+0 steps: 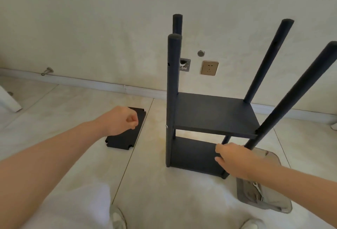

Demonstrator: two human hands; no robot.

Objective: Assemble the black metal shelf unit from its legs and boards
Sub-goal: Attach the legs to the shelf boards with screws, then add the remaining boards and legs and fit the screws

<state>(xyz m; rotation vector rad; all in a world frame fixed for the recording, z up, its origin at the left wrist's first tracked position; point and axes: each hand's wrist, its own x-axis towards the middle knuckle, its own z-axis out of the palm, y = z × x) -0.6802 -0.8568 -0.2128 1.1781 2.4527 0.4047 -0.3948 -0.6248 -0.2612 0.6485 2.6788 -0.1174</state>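
The black shelf unit (215, 113) stands upright on the tiled floor in front of the wall. It has several round legs, a bottom board (195, 154) and a middle board fixed between them. A loose black board (125, 135) with notched corners lies flat on the floor to its left. My left hand (122, 120) hovers over that loose board with curled fingers; nothing shows in it. My right hand (231, 161) reaches in under the middle board by the near right leg, fingers relaxed over the bottom board.
A grey cloth bag (264, 197) with a small metal wrench (256, 185) on it lies on the floor at the right, beside the unit. A wall socket (209, 68) sits behind the shelf. My shoes (118, 218) show at the bottom edge.
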